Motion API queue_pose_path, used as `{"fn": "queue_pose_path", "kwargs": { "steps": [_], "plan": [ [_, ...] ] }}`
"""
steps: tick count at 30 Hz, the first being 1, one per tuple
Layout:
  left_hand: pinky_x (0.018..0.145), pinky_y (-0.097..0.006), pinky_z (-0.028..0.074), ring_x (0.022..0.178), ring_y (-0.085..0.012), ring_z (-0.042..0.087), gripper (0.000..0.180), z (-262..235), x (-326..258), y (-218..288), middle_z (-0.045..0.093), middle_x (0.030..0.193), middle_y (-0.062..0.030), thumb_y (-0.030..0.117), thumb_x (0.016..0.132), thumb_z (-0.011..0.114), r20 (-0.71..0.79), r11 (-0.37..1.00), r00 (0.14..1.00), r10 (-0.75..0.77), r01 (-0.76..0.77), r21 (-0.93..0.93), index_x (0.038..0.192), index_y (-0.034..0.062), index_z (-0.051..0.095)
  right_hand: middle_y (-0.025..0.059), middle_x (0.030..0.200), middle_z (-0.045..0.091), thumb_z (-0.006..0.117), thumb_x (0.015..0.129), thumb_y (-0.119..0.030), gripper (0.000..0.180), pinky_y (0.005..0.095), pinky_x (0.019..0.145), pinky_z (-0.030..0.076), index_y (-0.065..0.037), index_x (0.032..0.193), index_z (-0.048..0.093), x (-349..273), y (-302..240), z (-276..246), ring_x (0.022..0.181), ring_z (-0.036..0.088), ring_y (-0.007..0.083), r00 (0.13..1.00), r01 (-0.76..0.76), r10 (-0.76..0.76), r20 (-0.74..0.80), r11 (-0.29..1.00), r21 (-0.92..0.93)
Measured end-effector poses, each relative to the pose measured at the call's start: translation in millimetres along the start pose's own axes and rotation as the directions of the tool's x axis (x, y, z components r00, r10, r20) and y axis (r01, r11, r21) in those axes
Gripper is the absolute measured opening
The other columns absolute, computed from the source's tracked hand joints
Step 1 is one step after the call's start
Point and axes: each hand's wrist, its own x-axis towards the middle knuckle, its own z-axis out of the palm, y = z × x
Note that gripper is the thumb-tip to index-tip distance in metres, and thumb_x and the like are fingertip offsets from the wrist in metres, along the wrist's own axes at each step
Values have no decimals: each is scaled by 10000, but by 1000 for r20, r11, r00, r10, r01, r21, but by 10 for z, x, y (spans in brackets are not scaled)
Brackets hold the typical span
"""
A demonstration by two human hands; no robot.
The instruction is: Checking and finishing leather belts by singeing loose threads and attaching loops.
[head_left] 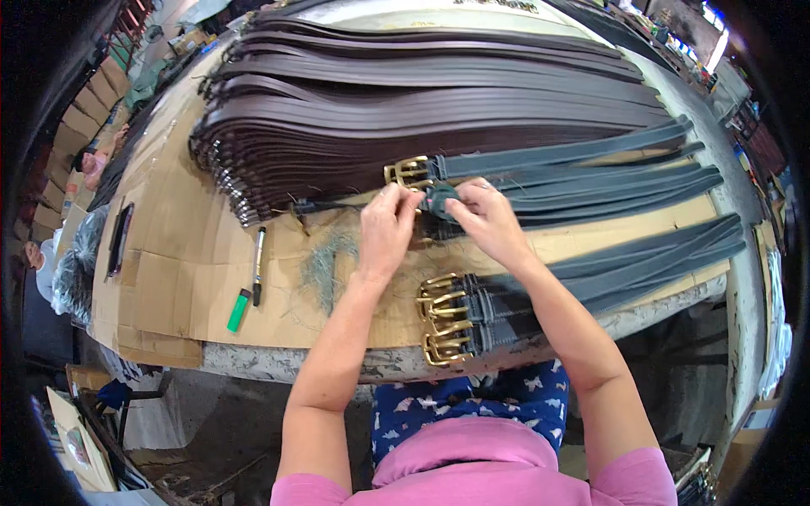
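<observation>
Both of my hands are closed at the buckle end of a dark grey belt (440, 201), over a group of similar belts (574, 190) at the middle right. My left hand (389, 226) pinches at its left side, fingertips by the gold buckles (409, 171). From the right, my right hand (489, 221) grips it with thumb and fingers. What lies exactly between the fingertips is too small to make out. Nearer to me, a second bundle of grey belts (591, 274) lies with its gold buckles (443, 319) pointing left.
A large stack of dark brown belts (422, 93) fills the far side, silvery buckles to the left. Loose thread (325, 270) lies on the cardboard (181, 278) beside a marker pen (258, 266) and a green lighter-like object (239, 310). Two people are at the far left.
</observation>
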Motion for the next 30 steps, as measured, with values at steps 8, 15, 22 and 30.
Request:
{"fn": "queue_pose_path", "kwargs": {
  "steps": [8,15,22,30],
  "plan": [
    [605,-313,470,668,-212,596,103,44,-76,-110,599,789,-98,91,849,658,-27,995,995,96,-97,-26,860,-8,633,64,851,635,575,936,-203,236,257,727,505,3,822,583,241,0,-356,783,628,141,956,-289,286,57,900,326],
    [568,-287,434,614,-161,523,152,17,-15,-103,551,771,-75,101,847,679,-111,991,993,27,-41,-126,823,-26,600,41,872,618,557,958,-201,212,250,773,501,-21,851,596,121,384,-186,855,616,111,953,-285,302,32,853,437],
    [605,-260,478,684,-140,589,127,-38,34,-182,598,779,-62,96,826,706,-210,992,977,25,-51,-119,812,-11,638,11,795,566,559,956,-191,247,271,794,476,-33,768,532,114,355,-105,798,557,85,980,-198,193,42,946,256],
    [673,-306,469,745,-204,579,76,-150,124,-220,612,837,-99,32,830,654,-348,981,929,126,-63,186,893,-10,657,3,780,544,542,969,-197,282,257,799,475,-22,750,507,90,296,-166,773,514,60,980,-199,197,32,950,242]
  ]
}}
